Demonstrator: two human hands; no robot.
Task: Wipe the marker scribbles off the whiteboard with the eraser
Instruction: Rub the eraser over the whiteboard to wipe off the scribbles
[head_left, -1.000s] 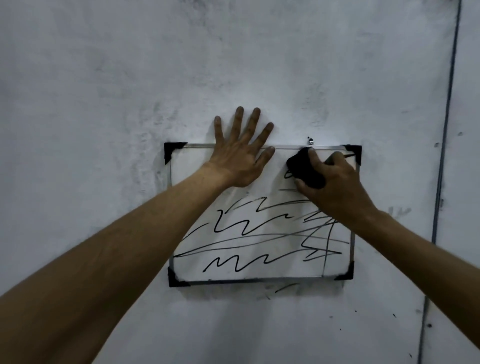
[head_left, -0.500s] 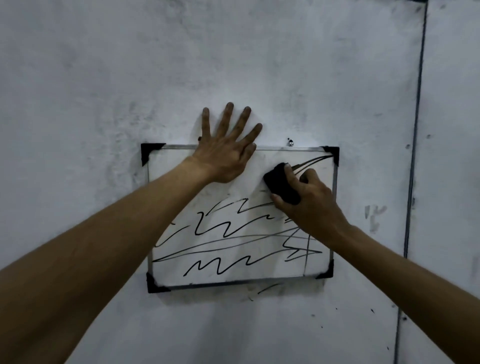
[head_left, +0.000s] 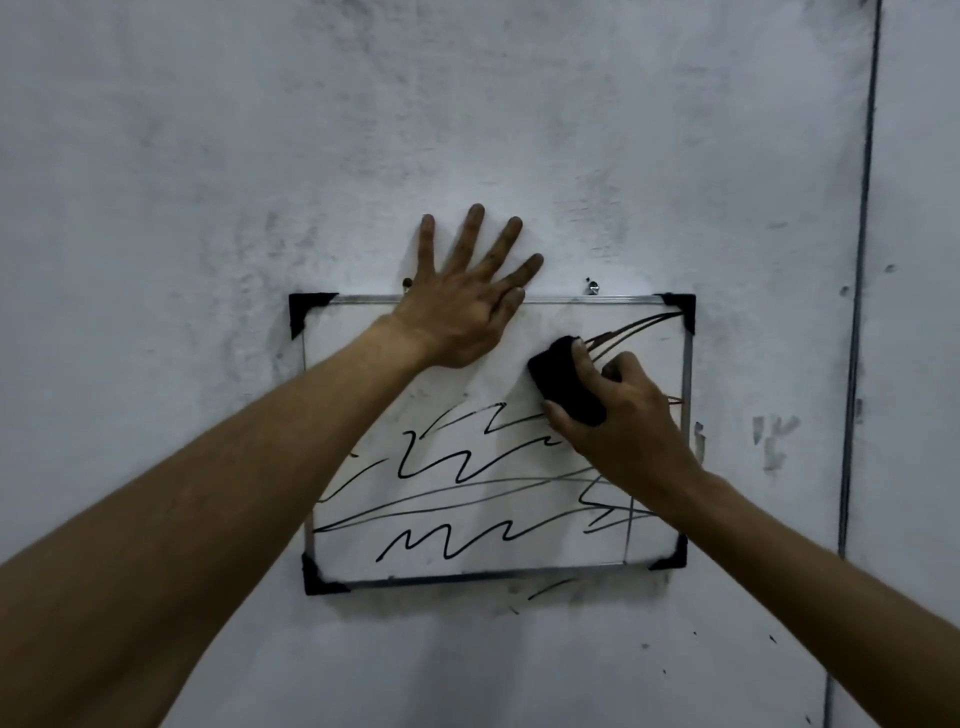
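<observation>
The right hand is gripping the black eraser, fingers curled round it, and is pressing it on the board in its upper right part, just below the curved strokes running into the board's top right corner. The left hand is lying flat and spread, holding nothing. Its palm is on the board's upper middle and its fingertips are reaching over the top edge onto the wall, apparently bracing the board.

The upper band is looking wiped, while scribbles are covering the board's middle and lower parts, so most of the job seems to be waiting.

The step is calling for a flat eraser face, firm pressure and overlapping passes working down from the board's top. Bracing matters, since the board seems to be hanging from small fixings such as the screw just above its top edge.

The frame is standing proud, so strokes ending at the board's right edge and corners probably need the eraser's edge pushed in against it. Nothing is blocking sweeps right of or below the board. The left forearm is crossing the board's left half over some scribbles, so it will likely have to shift.
</observation>
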